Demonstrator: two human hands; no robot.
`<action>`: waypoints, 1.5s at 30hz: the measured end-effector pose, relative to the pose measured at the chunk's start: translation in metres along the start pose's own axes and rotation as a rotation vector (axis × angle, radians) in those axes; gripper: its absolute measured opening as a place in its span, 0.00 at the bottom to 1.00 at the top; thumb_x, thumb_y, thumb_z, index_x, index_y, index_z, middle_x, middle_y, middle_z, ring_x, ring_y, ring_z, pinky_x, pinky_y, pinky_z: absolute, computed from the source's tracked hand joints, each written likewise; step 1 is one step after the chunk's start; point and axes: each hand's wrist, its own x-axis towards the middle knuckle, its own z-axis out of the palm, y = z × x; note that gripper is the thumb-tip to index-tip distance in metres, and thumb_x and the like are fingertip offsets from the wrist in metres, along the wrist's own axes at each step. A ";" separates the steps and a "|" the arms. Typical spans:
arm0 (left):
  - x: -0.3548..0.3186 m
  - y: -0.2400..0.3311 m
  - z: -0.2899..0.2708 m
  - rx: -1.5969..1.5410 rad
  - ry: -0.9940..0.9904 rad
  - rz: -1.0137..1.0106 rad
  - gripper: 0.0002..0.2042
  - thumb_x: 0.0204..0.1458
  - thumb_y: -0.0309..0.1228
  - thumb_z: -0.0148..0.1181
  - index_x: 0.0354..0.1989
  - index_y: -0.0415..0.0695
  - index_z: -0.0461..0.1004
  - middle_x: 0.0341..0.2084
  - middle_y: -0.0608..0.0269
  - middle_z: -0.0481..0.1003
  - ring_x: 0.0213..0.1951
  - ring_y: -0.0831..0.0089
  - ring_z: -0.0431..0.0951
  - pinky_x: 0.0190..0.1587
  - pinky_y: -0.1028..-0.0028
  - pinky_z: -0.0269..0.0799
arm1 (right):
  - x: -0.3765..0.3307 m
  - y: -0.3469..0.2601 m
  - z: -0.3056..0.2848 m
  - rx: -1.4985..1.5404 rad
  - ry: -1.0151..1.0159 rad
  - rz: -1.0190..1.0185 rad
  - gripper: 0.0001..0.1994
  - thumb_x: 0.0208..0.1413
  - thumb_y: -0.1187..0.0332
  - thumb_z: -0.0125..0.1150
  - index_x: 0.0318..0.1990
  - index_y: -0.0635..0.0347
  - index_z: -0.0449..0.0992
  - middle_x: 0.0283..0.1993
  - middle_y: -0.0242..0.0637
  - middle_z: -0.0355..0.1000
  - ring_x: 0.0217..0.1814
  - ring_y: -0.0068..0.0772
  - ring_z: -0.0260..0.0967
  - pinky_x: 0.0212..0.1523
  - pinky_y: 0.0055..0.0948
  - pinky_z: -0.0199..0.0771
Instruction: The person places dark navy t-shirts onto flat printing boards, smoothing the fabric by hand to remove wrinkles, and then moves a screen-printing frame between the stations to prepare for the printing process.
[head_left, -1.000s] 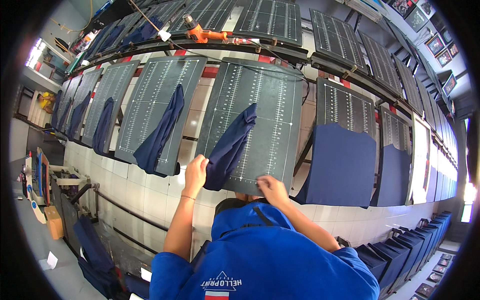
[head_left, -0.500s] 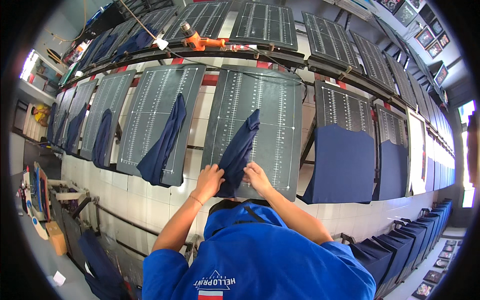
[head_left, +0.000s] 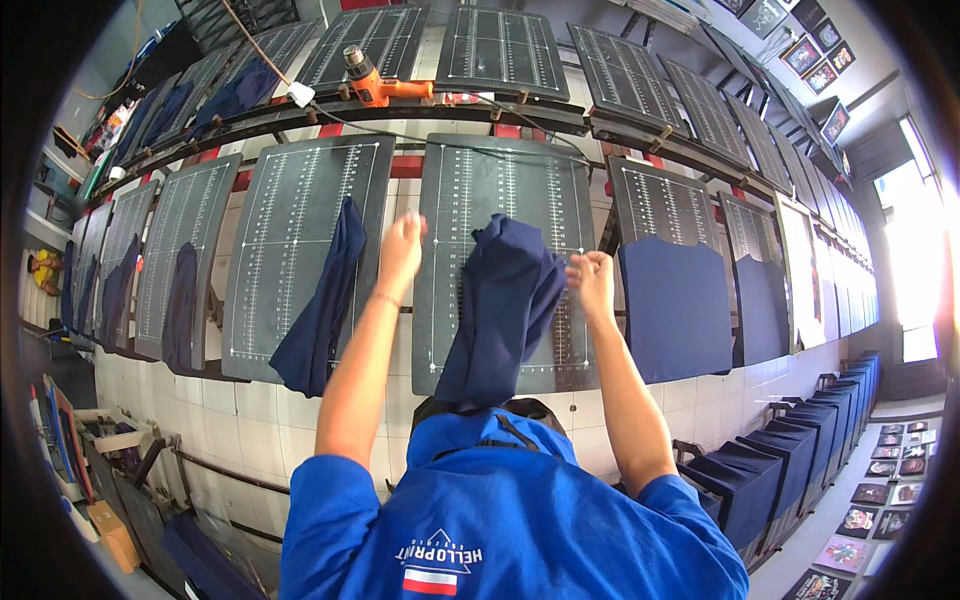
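Note:
A navy cloth piece [head_left: 505,300] lies bunched lengthwise on the dark printing board [head_left: 440,345] in front of me, its far end puffed up and its near end at the board's front edge. My left hand [head_left: 402,250] is raised over the board's left edge, apart from the cloth. Its fingers look curled but are blurred. At the cloth's right edge, my right hand [head_left: 594,282] has its fingertips pinched together against the fabric. White ruler-like scales and lines mark the board, partly covered by the cloth.
The board to the left carries a folded navy cloth [head_left: 325,300]; the one to the right bears a flat navy panel [head_left: 675,305]. An orange heat gun [head_left: 375,88] rests on the rail beyond, with a cable trailing right. Several draped navy pieces [head_left: 735,475] hang behind at right.
Both hands have moved from the cloth's near end farther out, the left one ending up off the fabric. The narrow folded cloth has become wider and puffed up. The view has shifted slightly.

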 end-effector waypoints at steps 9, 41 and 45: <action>-0.203 -0.021 0.040 0.708 -0.277 0.154 0.12 0.53 0.33 0.66 0.39 0.38 0.74 0.40 0.49 0.72 0.42 0.47 0.72 0.43 0.52 0.70 | -0.113 0.060 0.026 -0.694 -0.518 0.149 0.22 0.61 0.59 0.61 0.54 0.69 0.71 0.45 0.53 0.78 0.50 0.44 0.78 0.53 0.39 0.77; -0.153 0.155 -0.015 -0.022 -0.101 0.246 0.10 0.48 0.29 0.72 0.27 0.41 0.75 0.19 0.60 0.72 0.25 0.67 0.73 0.32 0.70 0.70 | -0.045 -0.247 -0.095 0.747 -0.187 -0.281 0.10 0.60 0.66 0.57 0.41 0.64 0.77 0.38 0.42 0.78 0.39 0.39 0.79 0.46 0.39 0.81; -0.054 0.253 -0.080 0.905 -0.063 0.842 0.16 0.38 0.40 0.77 0.28 0.45 0.77 0.22 0.57 0.76 0.27 0.54 0.75 0.30 0.59 0.70 | 0.018 -0.273 -0.110 0.582 -0.069 -0.205 0.07 0.61 0.70 0.59 0.39 0.65 0.78 0.38 0.42 0.79 0.38 0.34 0.79 0.44 0.33 0.81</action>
